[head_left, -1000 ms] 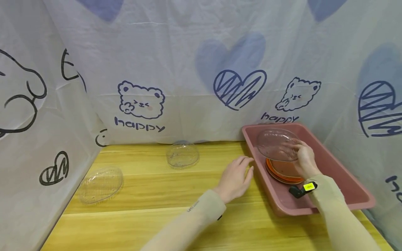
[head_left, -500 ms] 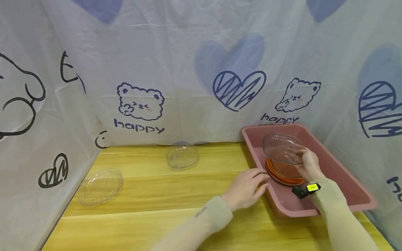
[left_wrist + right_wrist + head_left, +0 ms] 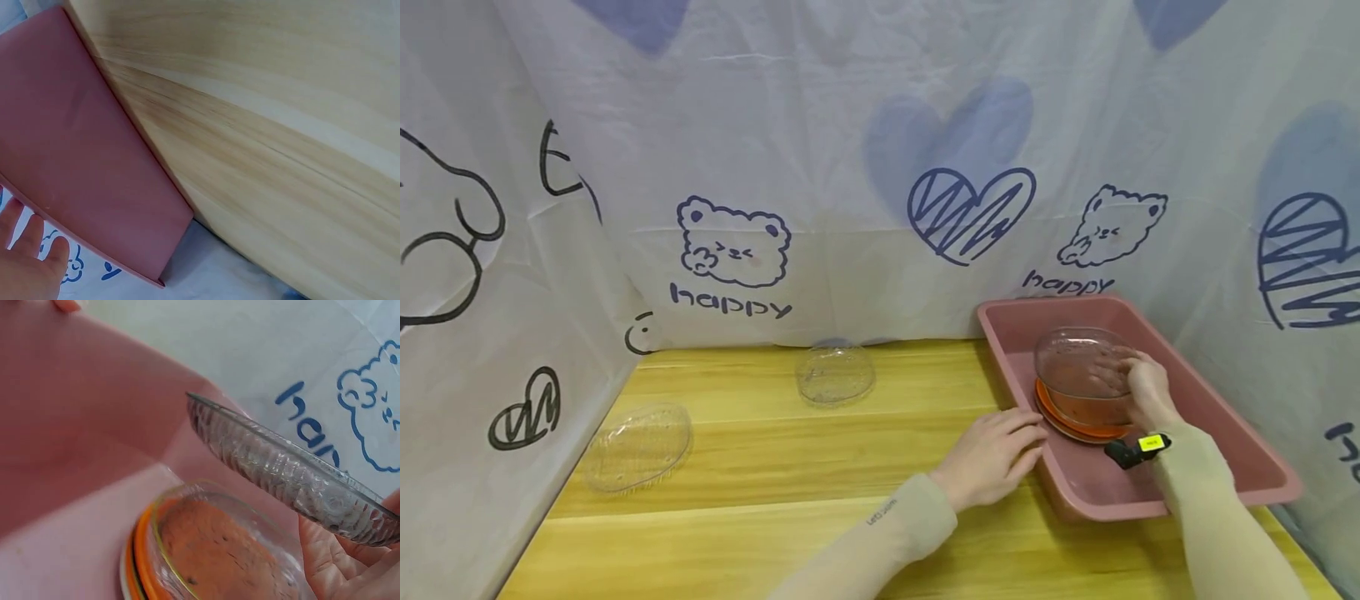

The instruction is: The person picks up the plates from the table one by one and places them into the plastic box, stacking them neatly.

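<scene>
My right hand (image 3: 1150, 392) grips the right edge of a clear ribbed plate (image 3: 1060, 362) inside the pink plastic tub (image 3: 1217, 408). In the right wrist view this clear plate (image 3: 275, 465) is tilted, fingers and thumb at its near end. Just below it is a stack of plates: another clear plate (image 3: 219, 544) on top, orange plates (image 3: 145, 550) and a pale rim beneath. My left hand (image 3: 988, 458) rests its fingertips on the tub's left rim, fingers loosely extended. Those fingertips also reach the rim in the left wrist view, where the tub's outer wall (image 3: 94, 150) shows.
Two more clear plates lie on the wooden table (image 3: 760, 542): one clear plate (image 3: 835, 375) near the back, one clear plate (image 3: 640, 447) at the left. A white printed curtain (image 3: 850, 167) encloses the back and sides. The tub stands close to the back curtain.
My right hand has lowered the clear plate and moved it slightly right, closer over the stack. My left hand has moved right from above the table to the tub's rim.
</scene>
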Available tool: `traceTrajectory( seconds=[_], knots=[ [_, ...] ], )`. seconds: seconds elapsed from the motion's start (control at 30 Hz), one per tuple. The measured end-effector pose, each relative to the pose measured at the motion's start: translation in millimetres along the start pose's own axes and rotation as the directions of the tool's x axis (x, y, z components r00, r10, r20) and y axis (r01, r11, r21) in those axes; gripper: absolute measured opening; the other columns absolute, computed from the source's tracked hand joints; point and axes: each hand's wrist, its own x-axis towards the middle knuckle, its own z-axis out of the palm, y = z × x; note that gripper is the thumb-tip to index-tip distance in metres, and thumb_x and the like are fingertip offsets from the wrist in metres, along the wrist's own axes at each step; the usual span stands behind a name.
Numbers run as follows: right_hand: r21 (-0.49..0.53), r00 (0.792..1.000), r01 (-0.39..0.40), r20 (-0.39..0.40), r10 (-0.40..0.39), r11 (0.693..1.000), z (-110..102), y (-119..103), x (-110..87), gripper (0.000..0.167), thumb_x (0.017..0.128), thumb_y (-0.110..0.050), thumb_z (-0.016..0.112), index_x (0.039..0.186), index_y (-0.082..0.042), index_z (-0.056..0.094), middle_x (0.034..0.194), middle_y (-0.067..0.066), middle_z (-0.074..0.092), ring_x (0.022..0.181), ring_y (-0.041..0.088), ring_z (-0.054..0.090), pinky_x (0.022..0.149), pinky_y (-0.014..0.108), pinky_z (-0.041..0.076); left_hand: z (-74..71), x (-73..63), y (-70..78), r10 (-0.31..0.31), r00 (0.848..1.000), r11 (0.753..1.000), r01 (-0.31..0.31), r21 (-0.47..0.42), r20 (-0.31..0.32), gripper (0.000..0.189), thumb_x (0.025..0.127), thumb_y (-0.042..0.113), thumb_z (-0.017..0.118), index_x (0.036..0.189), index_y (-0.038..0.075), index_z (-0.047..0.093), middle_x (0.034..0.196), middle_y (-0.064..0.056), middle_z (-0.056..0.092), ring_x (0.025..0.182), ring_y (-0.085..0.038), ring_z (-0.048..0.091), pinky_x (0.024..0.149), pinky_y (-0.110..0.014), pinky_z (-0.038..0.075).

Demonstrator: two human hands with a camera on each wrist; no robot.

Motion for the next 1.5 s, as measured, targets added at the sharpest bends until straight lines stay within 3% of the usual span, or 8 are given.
traceTrajectory(
  seconds=[0.33, 0.53, 0.7, 0.83, 1.2, 1.3, 1.37, 1.5],
  knots=[
    [-0.202, 1.0, 0.005, 0.021, -0.001, 0.979, -27, -2, 2.8, 0.032, 0.106, -0.008, 0.023, 0.125, -0.018, 0.046, 0.086, -0.014, 0.074, 0.07, 0.008, 0.073, 0.064, 0.022, 0.061, 2.5, -0.6, 0.6, -0.001, 1.0, 1.0, 0.001, 0.023, 0.002, 0.041, 0.111, 0.034, 0.033, 0.143, 0.024, 0.056, 0.154, 0.006, 0.051, 0.146, -0.012, 0.044, 0.124, -0.033, 0.035],
    [-0.227, 0.999, -0.006, 0.045, 0.017, 0.974, -33, -1, 8.7, 0.033, 0.106, -0.008, 0.02, 0.129, -0.013, 0.042, 0.086, -0.011, 0.076, 0.074, 0.011, 0.077, 0.068, 0.026, 0.064, 0.9, -0.6, 0.1, -0.005, 1.0, 1.0, 0.005, 0.011, -0.002, 0.04, 0.111, 0.031, 0.034, 0.142, 0.024, 0.057, 0.153, 0.006, 0.052, 0.146, -0.011, 0.044, 0.123, -0.032, 0.036],
    [-0.28, 0.998, -0.018, 0.05, 0.033, 0.96, -33, 0, 10.4, 0.05, 0.107, -0.009, 0.02, 0.156, 0.002, 0.018, 0.087, -0.012, 0.075, 0.076, 0.01, 0.076, 0.071, 0.026, 0.064, -0.9, -1.5, 1.3, -0.009, 1.0, 1.0, 0.009, 0.012, -0.009, 0.039, 0.111, 0.031, 0.035, 0.142, 0.025, 0.057, 0.152, 0.007, 0.052, 0.145, -0.01, 0.045, 0.121, -0.032, 0.039],
    [-0.343, 0.998, -0.014, 0.06, 0.036, 0.939, -34, 2, 10.8, 0.058, 0.108, -0.013, 0.019, 0.158, 0.008, -0.003, 0.087, -0.014, 0.074, 0.076, 0.008, 0.076, 0.072, 0.025, 0.064, -1.5, -1.6, 2.2, -0.012, 1.0, 1.0, 0.012, 0.017, -0.011, 0.039, 0.111, 0.032, 0.035, 0.142, 0.025, 0.057, 0.153, 0.007, 0.052, 0.144, -0.009, 0.045, 0.121, -0.031, 0.039],
    [-0.498, 0.999, -0.009, 0.029, 0.028, 0.867, -38, 3, 13.1, 0.06, 0.108, -0.012, 0.02, 0.155, 0.013, -0.008, 0.089, -0.019, 0.061, 0.073, 0.004, 0.073, 0.072, 0.023, 0.063, -1.8, -0.6, 1.6, -0.004, 1.0, 1.0, 0.004, 0.001, -0.009, 0.038, 0.111, 0.031, 0.036, 0.141, 0.024, 0.058, 0.152, 0.007, 0.053, 0.145, -0.011, 0.045, 0.122, -0.03, 0.038],
    [-0.582, 1.0, 0.002, 0.015, 0.009, 0.813, -38, 4, 14.7, 0.059, 0.109, -0.014, 0.022, 0.155, 0.015, 0.0, 0.097, -0.005, 0.065, 0.074, 0.001, 0.071, 0.072, 0.021, 0.062, -1.5, -0.3, 1.4, -0.002, 1.0, 1.0, 0.002, 0.005, -0.01, 0.038, 0.111, 0.031, 0.036, 0.141, 0.024, 0.058, 0.152, 0.007, 0.053, 0.145, -0.011, 0.045, 0.122, -0.03, 0.038],
    [-0.678, 1.0, 0.006, -0.009, -0.016, 0.735, -38, 5, 15.3, 0.059, 0.109, -0.018, 0.023, 0.154, 0.016, 0.008, 0.113, 0.015, 0.066, 0.08, 0.003, 0.067, 0.069, 0.018, 0.059, -1.4, -0.3, 1.5, -0.002, 1.0, 1.0, 0.002, 0.009, -0.01, 0.038, 0.111, 0.031, 0.036, 0.141, 0.025, 0.058, 0.152, 0.007, 0.053, 0.145, -0.011, 0.045, 0.121, -0.03, 0.038],
    [-0.823, 0.993, -0.002, -0.069, -0.096, 0.567, -34, 7, 14.7, 0.059, 0.108, -0.023, 0.025, 0.152, 0.017, 0.023, 0.15, 0.041, 0.033, 0.109, 0.029, 0.059, 0.079, 0.024, 0.054, -1.8, -0.3, 1.9, -0.007, 1.0, 1.0, 0.007, 0.007, -0.004, 0.038, 0.11, 0.031, 0.036, 0.141, 0.024, 0.058, 0.153, 0.006, 0.052, 0.145, -0.011, 0.045, 0.121, -0.031, 0.039]
  ],
)
